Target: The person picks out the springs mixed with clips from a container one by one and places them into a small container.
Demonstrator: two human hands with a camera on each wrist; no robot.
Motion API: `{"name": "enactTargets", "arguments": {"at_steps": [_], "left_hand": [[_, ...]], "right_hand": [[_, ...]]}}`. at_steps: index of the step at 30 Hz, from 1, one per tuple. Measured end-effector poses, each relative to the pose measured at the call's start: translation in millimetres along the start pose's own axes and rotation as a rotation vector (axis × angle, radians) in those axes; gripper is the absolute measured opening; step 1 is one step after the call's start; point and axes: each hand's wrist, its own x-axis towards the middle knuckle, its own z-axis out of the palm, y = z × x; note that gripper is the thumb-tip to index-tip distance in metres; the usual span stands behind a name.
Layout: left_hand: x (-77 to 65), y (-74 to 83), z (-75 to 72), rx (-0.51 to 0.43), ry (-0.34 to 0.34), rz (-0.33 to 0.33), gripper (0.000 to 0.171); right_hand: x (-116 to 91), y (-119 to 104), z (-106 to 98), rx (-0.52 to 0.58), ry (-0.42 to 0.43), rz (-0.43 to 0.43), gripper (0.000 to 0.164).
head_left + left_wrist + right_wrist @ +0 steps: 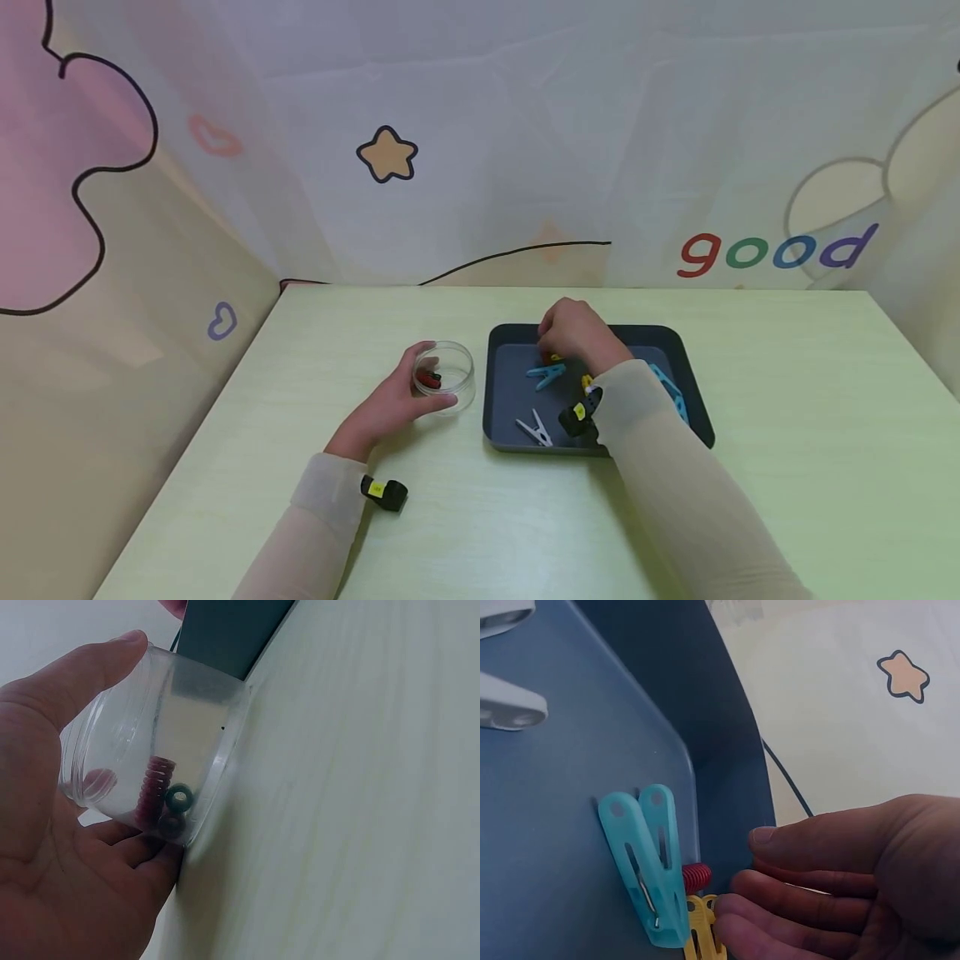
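Note:
My left hand grips a clear round jar on the table, its thumb on the near side and fingers around the far side. Inside the jar lie a red coil spring and a dark green one. Over the far part of a dark grey tray reaches my right hand, fingers loosely bent with nothing visible between them. Its fingertips are close beside a red spring near the tray wall. A light blue clothespin and a yellow clothespin lie right by that spring.
A white clothespin lies near the tray's front edge. More light blue clothespins lie at the right, partly behind the sleeve, and another yellow piece shows by the wrist. The tray stands just right of the jar; a printed cloth backdrop rises behind the table.

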Motion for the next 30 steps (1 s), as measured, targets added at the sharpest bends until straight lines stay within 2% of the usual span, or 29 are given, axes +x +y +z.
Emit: {"name": "enactTargets", "arguments": {"at_steps": [12, 19, 30], "left_hand": [[1.0, -0.1, -0.8, 0.001, 0.007, -0.013, 0.091], [1.2, 0.9, -1.0, -0.002, 0.012, -0.012, 0.086], [1.5, -2.3, 0.7, -0.018, 0.015, -0.019, 0.086]], "right_hand": [[0, -2, 3, -0.041, -0.018, -0.021, 0.010], [2, -2, 6, -0.084, -0.003, -0.026, 0.025], [2, -3, 15, -0.140, 0.021, -0.083, 0.039]]}}
